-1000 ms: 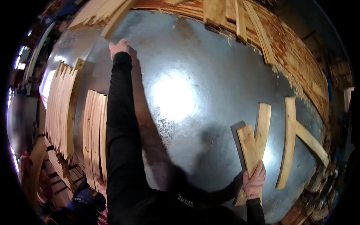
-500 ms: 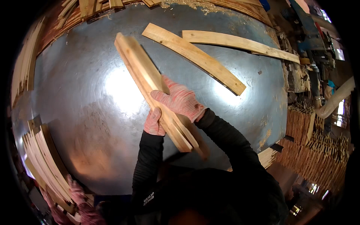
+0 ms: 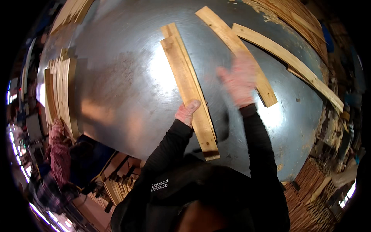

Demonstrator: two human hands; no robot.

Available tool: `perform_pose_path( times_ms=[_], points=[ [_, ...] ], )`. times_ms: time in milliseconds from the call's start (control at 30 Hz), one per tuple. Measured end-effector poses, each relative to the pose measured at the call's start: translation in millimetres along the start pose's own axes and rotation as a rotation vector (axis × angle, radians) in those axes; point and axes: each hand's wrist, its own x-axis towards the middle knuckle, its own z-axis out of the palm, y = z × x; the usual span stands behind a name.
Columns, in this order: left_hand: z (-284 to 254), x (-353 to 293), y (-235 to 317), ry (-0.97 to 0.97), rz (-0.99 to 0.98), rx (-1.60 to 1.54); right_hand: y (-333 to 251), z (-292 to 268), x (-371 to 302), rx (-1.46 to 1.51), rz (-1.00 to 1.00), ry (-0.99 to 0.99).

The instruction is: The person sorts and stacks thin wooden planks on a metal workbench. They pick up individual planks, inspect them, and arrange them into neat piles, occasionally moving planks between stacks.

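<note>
My left hand point(image 3: 187, 112), in a pinkish knit glove, is closed around a pair of narrow wooden boards point(image 3: 184, 77). Its thumb presses on the upper board's face; the lower one shows along the right edge and at the far end. My gloved right hand point(image 3: 241, 81) is blurred by motion, its thumb spread away from the fingers, with nothing seen in its grasp. It passes over a single wooden board point(image 3: 216, 26) lying at a slant; whether it touches the board I cannot tell.
A longer board point(image 3: 286, 54) lies on the metal tabletop point(image 3: 123, 77) at right. At the left edge, a co-worker's gloved hand point(image 3: 57, 129) is at a stack of boards point(image 3: 63, 92). More boards point(image 3: 71, 15) lie far left, with piled slats point(image 3: 313, 193) at lower right.
My right hand has let go of the boards and moved right toward the single board. The held boards now lie flatter together in my left hand. The whole view has turned.
</note>
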Motion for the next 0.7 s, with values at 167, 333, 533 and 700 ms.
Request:
perform_pose_path(
  times_ms=[167,333,533,700],
  points=[
    [18.6,-2.8,-1.3,0.344,0.044,0.090,78.9,-3.5,1.1,0.054,0.349,-0.471],
    [43.4,8.4,-11.4,0.004,0.052,-0.455,-3.7,-81.3,-36.3,0.325,0.038,-0.952],
    [26.8,20.3,-32.7,0.225,0.094,-0.141,111.7,-36.9,54.4,-0.319,-0.297,0.089],
    [39.5,6.5,-9.9,0.171,-0.095,0.009,202.7,-12.1,104.2,-0.238,0.081,-0.577]
  ],
)
